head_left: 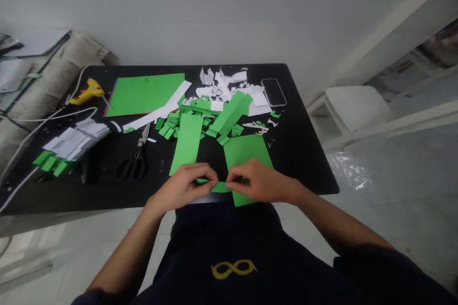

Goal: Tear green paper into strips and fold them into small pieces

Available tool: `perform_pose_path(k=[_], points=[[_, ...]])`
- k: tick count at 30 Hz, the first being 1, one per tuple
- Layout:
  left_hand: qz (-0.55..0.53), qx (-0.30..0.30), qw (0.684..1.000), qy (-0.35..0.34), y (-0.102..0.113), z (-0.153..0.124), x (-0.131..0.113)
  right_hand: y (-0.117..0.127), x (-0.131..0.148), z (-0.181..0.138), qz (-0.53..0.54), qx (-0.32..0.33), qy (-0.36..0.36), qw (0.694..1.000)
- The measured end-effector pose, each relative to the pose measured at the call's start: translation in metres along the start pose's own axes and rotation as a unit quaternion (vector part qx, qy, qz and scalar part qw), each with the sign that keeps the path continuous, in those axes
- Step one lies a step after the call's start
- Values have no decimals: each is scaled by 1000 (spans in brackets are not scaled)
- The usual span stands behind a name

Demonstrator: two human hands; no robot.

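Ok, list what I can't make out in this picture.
In the head view:
Ends of the small green strip: hidden by the left hand and right hand.
Number of green scraps: they overlap, and a long green piece covers some.
Things at the upper right: blurred, and cut off by the right edge.
Papers at far left: cut off by the left edge.

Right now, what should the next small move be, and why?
Probably pressing a crease into the strip: the left hand and right hand appear to pinch it with their fingertips, while the scissors and glue gun lie apart from both hands on the table.
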State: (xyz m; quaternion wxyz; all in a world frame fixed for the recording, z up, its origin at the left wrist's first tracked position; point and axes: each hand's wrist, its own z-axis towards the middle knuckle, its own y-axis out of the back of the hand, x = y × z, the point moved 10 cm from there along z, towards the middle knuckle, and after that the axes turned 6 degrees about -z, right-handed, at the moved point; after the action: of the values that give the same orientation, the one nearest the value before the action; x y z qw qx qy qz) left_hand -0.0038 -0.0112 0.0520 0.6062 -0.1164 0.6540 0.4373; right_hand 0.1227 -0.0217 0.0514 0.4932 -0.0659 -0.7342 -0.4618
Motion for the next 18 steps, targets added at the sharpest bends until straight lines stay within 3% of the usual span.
perform_pose_path(k=[8, 11, 15, 18], points=[[12, -80, 996, 33, 42, -15, 19, 18, -26, -11, 28, -21, -70, 997], [-11, -143, 989, 45, 55, -19, 27, 18, -38, -13, 115, -53, -106, 986], [-83, -208, 973, 59, 51, -18, 34, 9, -46, -11, 273, -83, -138, 948], [-164, -207, 963, 51, 35, -11, 33, 2, -45, -7, 337, -87, -144, 926]])
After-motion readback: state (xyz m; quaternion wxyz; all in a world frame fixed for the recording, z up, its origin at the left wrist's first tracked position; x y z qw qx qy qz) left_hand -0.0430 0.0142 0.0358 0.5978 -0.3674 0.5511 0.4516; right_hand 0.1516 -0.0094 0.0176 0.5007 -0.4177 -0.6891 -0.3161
